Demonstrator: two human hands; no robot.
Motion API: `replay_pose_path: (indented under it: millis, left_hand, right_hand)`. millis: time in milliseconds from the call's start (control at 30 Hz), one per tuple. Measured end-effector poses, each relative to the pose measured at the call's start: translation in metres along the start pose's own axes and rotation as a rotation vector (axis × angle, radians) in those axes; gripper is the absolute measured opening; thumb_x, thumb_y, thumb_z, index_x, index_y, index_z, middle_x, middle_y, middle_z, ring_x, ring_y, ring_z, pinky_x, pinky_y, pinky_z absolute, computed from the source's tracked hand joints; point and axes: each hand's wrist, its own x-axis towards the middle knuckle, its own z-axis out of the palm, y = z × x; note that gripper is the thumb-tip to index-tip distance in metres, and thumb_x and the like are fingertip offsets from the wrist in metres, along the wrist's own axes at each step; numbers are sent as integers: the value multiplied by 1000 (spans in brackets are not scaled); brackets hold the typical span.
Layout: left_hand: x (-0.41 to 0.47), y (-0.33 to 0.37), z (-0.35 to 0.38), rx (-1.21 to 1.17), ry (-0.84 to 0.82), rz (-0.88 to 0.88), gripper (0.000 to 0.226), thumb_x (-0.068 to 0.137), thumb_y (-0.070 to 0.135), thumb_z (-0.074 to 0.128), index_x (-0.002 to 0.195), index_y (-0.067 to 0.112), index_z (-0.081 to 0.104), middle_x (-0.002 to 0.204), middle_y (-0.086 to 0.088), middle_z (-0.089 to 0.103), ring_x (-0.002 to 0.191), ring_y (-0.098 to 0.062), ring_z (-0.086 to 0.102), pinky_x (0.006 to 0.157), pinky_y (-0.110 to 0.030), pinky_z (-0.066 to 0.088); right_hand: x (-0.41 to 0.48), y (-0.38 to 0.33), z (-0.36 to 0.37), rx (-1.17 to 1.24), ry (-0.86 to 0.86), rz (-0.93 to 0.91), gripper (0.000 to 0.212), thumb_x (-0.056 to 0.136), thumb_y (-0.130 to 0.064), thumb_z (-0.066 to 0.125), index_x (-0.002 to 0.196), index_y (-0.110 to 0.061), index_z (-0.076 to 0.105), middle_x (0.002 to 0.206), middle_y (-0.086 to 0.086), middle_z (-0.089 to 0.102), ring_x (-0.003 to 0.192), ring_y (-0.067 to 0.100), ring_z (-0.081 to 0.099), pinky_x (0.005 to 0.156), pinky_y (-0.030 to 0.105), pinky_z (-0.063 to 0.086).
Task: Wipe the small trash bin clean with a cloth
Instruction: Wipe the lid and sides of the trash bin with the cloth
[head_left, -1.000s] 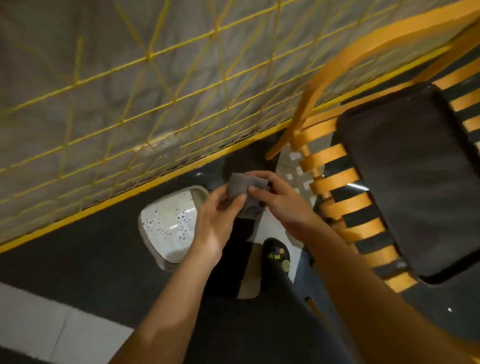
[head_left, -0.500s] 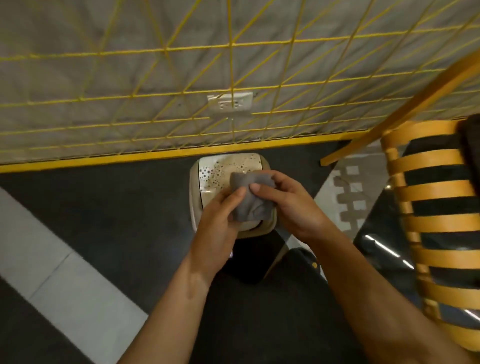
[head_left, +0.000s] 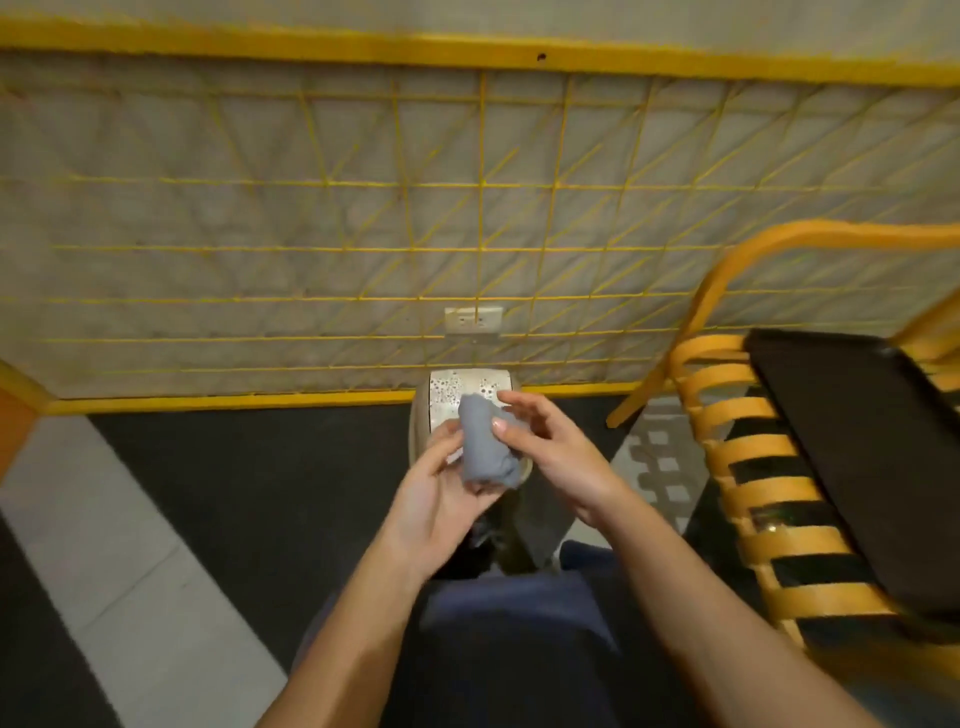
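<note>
Bunching one grey cloth (head_left: 485, 447) at centre frame, the left hand (head_left: 441, 499) cups and grips it from below while the right hand (head_left: 556, 457) lays just a thumb on top, fingers spread loose (shaping a wiping pad, I'd judge). Just behind them, one small trash bin (head_left: 454, 388) stands against the yellow-grid wall, not yet touched. One yellow slatted chair (head_left: 727, 415) sits at right, with one wall socket (head_left: 474, 319) above the bin.
</note>
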Motion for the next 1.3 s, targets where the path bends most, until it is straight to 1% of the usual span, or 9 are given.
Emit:
replay_pose_path:
  millis: [167, 267, 400, 567, 733, 833, 900, 1100, 1300]
  left_hand:
    - [-45, -7, 15, 69, 150, 161, 12, 94, 11, 43, 102, 18, 49, 107, -15, 57, 88, -25, 62, 54, -30, 57]
    - [-63, -5, 19, 47, 135, 200, 29, 93, 12, 46, 122, 13, 46, 109, -14, 59, 89, -22, 61, 56, -26, 56]
    - [-73, 2, 20, 12, 130, 158, 24, 88, 18, 52, 107, 3, 55, 84, -12, 73, 75, -19, 70, 59, -27, 58]
    - [-57, 12, 0, -6, 197, 107, 28, 87, 25, 51, 112, 12, 54, 106, -12, 64, 96, -23, 60, 83, -35, 46]
    - [-16, 26, -25, 127, 307, 109, 10, 90, 17, 51, 99, 13, 54, 99, -11, 64, 87, -20, 64, 56, -26, 57]
    - [17, 36, -41, 207, 384, 127, 18, 91, 16, 48, 108, 11, 52, 98, -11, 63, 88, -20, 62, 63, -30, 53]
    - [43, 40, -51, 339, 439, 170, 24, 92, 14, 45, 115, 9, 48, 99, -11, 62, 88, -20, 61, 67, -30, 49]
    - [115, 46, -85, 1099, 529, 298, 30, 84, 23, 64, 111, 25, 51, 118, -4, 54, 102, -16, 55, 86, -36, 51]
    - [171, 48, -96, 1399, 547, 579, 26, 79, 13, 67, 104, 13, 59, 117, -1, 42, 80, 3, 43, 71, 10, 28]
  right_hand:
    - [-44, -15, 11, -125, 56, -41, 12, 91, -26, 56, 102, -30, 59, 104, -4, 60, 94, 10, 55, 75, 21, 45]
    - [-62, -21, 15, -148, 49, -44, 11, 93, -28, 52, 102, -30, 58, 104, -7, 61, 97, 11, 58, 76, 21, 47]
    - [-71, -19, 12, -147, 90, -62, 10, 93, -26, 51, 98, -30, 60, 104, -3, 63, 93, 10, 60, 78, 23, 48]
    - [-54, 5, -7, -138, 175, -6, 12, 93, -25, 52, 96, -27, 64, 107, -4, 65, 97, 14, 62, 79, 25, 49]
    - [-10, 36, -22, -251, 265, 45, 14, 92, -22, 53, 99, -21, 65, 102, -3, 67, 99, 13, 61, 84, 26, 48]
    - [23, 52, -26, -387, 276, 53, 9, 91, -21, 55, 95, -25, 62, 98, -7, 65, 95, 8, 59, 72, 14, 44]
    - [47, 62, -29, -514, 270, 40, 9, 89, -20, 57, 97, -25, 61, 100, -5, 62, 95, 10, 58, 72, 15, 42]
    - [123, 90, -40, -986, 143, -80, 45, 86, -31, 61, 128, -20, 48, 129, 2, 51, 124, 21, 40, 104, 37, 33]
    - [184, 121, -43, -1253, 19, -140, 72, 84, -50, 56, 143, -28, 22, 155, 0, 18, 140, 24, 9, 112, 46, 8]
